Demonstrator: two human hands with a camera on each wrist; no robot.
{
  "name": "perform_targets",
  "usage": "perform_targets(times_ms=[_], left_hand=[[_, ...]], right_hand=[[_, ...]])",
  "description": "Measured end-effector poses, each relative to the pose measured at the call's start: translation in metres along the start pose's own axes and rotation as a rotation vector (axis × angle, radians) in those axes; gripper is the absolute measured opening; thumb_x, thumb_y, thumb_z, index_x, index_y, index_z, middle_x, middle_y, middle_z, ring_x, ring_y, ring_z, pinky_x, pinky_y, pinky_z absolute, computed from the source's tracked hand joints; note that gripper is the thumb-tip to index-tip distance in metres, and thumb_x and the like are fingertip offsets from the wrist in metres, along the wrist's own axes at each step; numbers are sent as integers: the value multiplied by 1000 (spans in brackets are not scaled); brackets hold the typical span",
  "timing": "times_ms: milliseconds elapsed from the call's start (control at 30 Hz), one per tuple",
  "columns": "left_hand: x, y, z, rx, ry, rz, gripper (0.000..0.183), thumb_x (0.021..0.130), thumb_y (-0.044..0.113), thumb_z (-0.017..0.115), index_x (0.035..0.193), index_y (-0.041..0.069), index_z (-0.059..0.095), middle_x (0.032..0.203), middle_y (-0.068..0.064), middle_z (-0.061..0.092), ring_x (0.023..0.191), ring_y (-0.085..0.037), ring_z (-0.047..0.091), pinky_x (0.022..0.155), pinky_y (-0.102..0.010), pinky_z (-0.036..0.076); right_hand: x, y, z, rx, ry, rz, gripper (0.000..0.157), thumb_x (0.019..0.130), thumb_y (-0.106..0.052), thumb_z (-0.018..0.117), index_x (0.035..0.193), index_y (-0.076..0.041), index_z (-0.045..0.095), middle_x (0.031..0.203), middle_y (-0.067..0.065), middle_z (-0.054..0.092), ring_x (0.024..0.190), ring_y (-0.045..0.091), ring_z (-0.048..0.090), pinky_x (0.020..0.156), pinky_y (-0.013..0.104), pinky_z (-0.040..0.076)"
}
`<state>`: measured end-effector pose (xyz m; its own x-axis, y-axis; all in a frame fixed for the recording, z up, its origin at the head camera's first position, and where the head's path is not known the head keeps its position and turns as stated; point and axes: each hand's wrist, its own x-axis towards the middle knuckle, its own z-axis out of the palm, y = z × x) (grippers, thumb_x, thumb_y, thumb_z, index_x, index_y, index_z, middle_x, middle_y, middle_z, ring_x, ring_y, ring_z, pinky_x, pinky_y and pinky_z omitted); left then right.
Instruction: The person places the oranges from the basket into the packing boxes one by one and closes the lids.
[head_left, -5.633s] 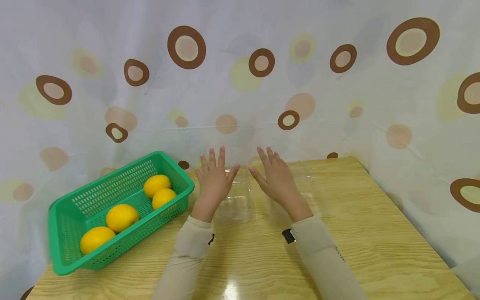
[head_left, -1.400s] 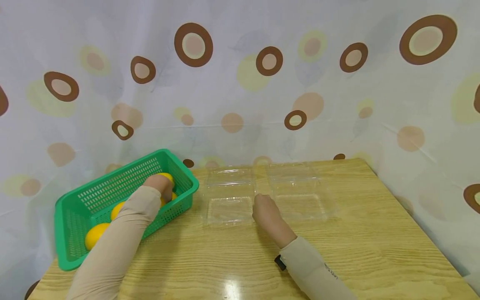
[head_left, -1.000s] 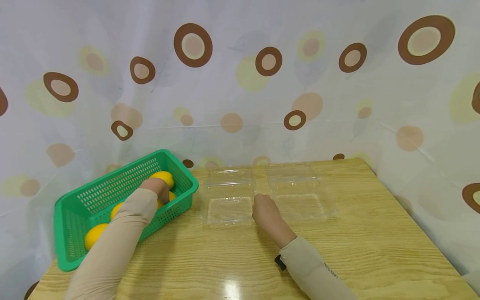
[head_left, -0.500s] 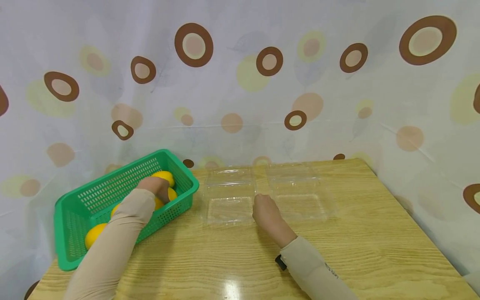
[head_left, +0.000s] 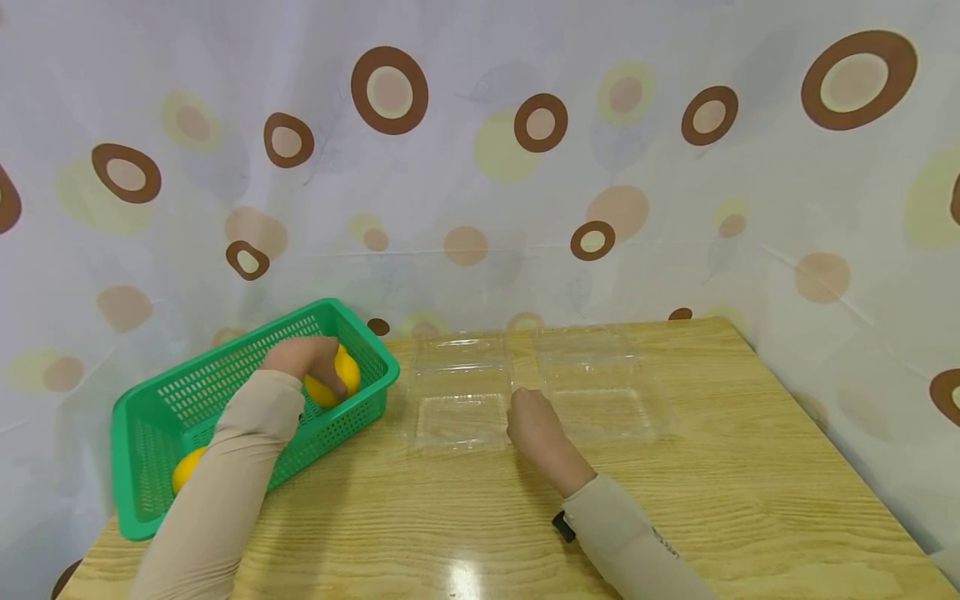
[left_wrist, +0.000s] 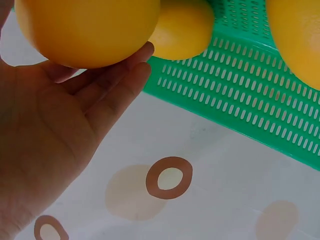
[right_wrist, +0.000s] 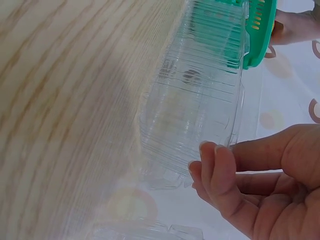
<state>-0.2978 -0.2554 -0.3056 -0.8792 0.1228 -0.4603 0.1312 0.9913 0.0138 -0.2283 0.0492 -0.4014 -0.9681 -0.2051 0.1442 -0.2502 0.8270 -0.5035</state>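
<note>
Yellow fruit point(left_wrist: 90, 30): I am gripping it in my left hand point(head_left: 306, 360), fingers and thumb curling around its sides. It is lying against my fingers inside the outline of the green basket point(head_left: 360, 422); I cannot tell whether it is clear of the basket floor.

Close by: in the left wrist view a second fruit point(left_wrist: 182, 35) is sitting just beyond my left fingertips, and a third fruit point(left_wrist: 302, 40) is showing farther off, cut by the edge of that view. From the head, a partly hidden fruit point(head_left: 187, 469) is resting in the basket on the near left side of my left hand, my left sleeve point(head_left: 217, 492) covering part of it. I cannot tell whether it is one of those two.

Right hand point(head_left: 540, 435): its thumb and fingertips are closing together on the rim of the left clear container point(head_left: 461, 421), which is standing to the left of that hand. The right clear container point(head_left: 600, 408) is standing just beyond it, to the right. A black strap point(head_left: 564, 527) is showing beside my right cuff.

Farther out: the wood-grained table point(head_left: 427, 533) is carrying basket and containers beneath both hands. A patterned cloth point(head_left: 472, 133) is hanging behind, beyond my hands.
</note>
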Motion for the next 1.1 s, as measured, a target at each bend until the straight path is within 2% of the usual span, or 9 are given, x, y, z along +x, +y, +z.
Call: perform_targets(times_ms=[167, 267, 433, 500, 600, 867, 1100], left_hand=[[-6, 2, -5, -28, 22, -2, 68, 67, 39, 71, 112, -3, 42, 94, -11, 50, 83, -26, 46, 72, -38, 40], [-12, 5, -9, -47, 59, -1, 74, 67, 39, 69, 118, -6, 38, 101, -16, 49, 87, -29, 45, 73, -40, 39], [-20, 13, -16, -43, 147, 14, 88, 71, 38, 64, 129, -13, 24, 122, -32, 33, 103, -41, 38, 84, -50, 35], [-22, 18, -19, -40, 184, 24, 90, 71, 38, 64, 130, -14, 21, 123, -35, 29, 105, -44, 36, 87, -51, 33], [-26, 26, -21, -41, 248, 50, 88, 69, 37, 65, 128, -13, 22, 119, -33, 31, 102, -42, 37, 85, -51, 35], [-33, 55, -19, -22, 409, 151, 69, 63, 35, 68, 111, -3, 35, 99, -20, 35, 87, -33, 37, 67, -40, 41], [-35, 78, -14, 73, 533, 278, 69, 58, 35, 70, 108, -3, 39, 91, -16, 39, 79, -29, 40, 66, -36, 39]], right_hand=[[0, 1, 1, 8, 5, 7, 19, 80, 7, 53, 61, 4, 54, 51, 4, 46, 43, 11, 37, 37, 19, 30], [1, 2, 2, 7, 11, 7, 16, 81, 6, 54, 64, 5, 55, 53, 5, 48, 44, 11, 41, 38, 20, 34], [1, 3, 2, -12, 27, 0, 14, 81, 3, 56, 68, 7, 57, 56, 8, 52, 47, 14, 47, 40, 22, 39], [1, 3, 2, -8, 30, -4, 14, 81, 3, 57, 68, 7, 57, 56, 8, 52, 46, 13, 47, 40, 21, 39], [1, 3, 2, 13, 22, -5, 14, 81, 3, 56, 68, 8, 57, 54, 7, 51, 44, 12, 45, 39, 20, 38], [-1, 3, 1, 18, 36, 3, 16, 80, 3, 57, 65, 6, 56, 54, 8, 51, 46, 13, 43, 39, 22, 36], [-2, 2, -1, 10, 22, 6, 19, 81, 3, 56, 62, 4, 55, 53, 5, 48, 44, 11, 40, 39, 21, 33]])
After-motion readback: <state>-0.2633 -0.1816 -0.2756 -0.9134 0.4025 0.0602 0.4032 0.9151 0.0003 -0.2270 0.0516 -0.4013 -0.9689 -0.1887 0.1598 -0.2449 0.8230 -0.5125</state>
